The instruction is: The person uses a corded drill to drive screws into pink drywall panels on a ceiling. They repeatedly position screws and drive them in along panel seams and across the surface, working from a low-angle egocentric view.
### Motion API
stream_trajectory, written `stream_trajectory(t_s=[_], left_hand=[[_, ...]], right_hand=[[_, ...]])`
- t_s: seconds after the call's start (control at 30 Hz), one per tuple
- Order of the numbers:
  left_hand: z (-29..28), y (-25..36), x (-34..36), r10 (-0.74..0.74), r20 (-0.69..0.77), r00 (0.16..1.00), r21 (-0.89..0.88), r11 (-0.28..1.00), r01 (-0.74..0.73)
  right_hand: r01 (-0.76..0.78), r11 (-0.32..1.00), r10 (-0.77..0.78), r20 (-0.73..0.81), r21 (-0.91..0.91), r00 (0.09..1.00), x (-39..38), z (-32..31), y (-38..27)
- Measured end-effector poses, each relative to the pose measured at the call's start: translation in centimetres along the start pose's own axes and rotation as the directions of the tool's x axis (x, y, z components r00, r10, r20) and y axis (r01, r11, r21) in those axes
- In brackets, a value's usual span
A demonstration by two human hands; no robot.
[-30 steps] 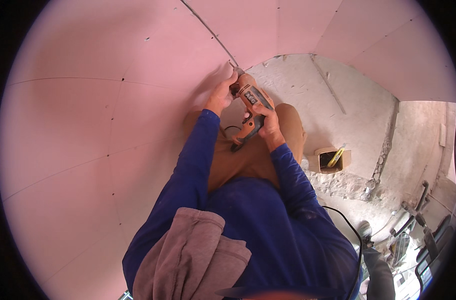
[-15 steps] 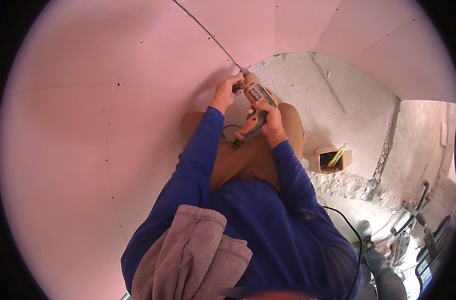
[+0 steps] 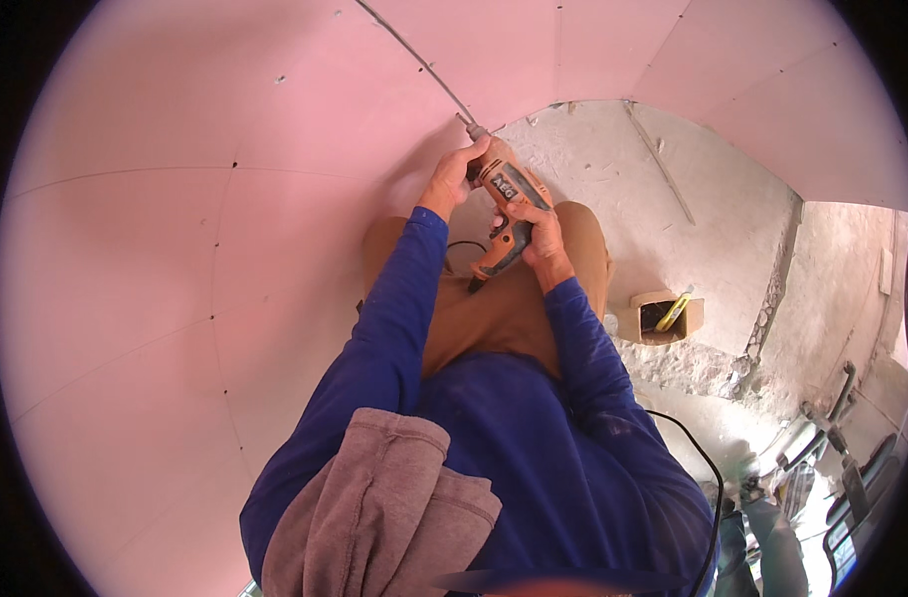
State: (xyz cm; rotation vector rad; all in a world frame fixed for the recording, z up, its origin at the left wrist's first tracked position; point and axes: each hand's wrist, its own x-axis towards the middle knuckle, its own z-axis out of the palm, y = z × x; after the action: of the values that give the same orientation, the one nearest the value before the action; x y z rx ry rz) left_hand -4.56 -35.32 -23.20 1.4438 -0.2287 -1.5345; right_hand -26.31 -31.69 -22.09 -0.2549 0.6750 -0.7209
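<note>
An orange and black drywall screwdriver (image 3: 515, 189) lies across my lap area, its nose pointing up and left toward the pink drywall (image 3: 305, 239). My right hand (image 3: 544, 236) is wrapped round its grip. Closed about its front end, just behind the nose, is my left hand (image 3: 457, 177). A small thin piece, probably a screw, shows at the tip, close to the seam between boards; whether it touches the board I cannot tell. A black cord (image 3: 695, 445) runs down past my right side.
A small cardboard box (image 3: 655, 323) with a yellow utility knife (image 3: 675, 308) stands on the rough floor (image 3: 713, 239) to my right. A thin strip (image 3: 661, 164) lies beyond it. Another person's legs (image 3: 772, 547) and dark metal gear (image 3: 857, 488) are at lower right.
My left hand has shifted from beside the nose onto the screwdriver's front end. The tip has moved slightly up and left. The other person's legs have moved.
</note>
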Motion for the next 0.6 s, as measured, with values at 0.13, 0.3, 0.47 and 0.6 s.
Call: stream_trajectory(t_s=[0.13,0.3,0.47,0.6], left_hand=[[-0.3,0.0,0.7,-0.004,0.018,1.000,0.009,1.000,0.004],[-0.6,-0.4,1.5,-0.001,0.010,1.000,-0.003,1.000,0.001],[-0.5,-0.1,1.2,-0.011,-0.003,1.000,0.014,1.000,0.011],[0.0,0.2,0.4,0.021,0.015,1.000,0.001,1.000,-0.021]], right_hand=[[-0.019,1.000,0.019,0.016,0.000,1.000,0.1,0.1,0.0],[-0.046,0.999,0.046,-0.014,0.000,0.999,0.2,0.2,-0.4],[-0.040,0.999,0.040,0.013,-0.003,0.999,0.2,0.4,-0.7],[-0.061,0.998,0.061,-0.036,0.010,0.997,0.3,0.5,-0.8]])
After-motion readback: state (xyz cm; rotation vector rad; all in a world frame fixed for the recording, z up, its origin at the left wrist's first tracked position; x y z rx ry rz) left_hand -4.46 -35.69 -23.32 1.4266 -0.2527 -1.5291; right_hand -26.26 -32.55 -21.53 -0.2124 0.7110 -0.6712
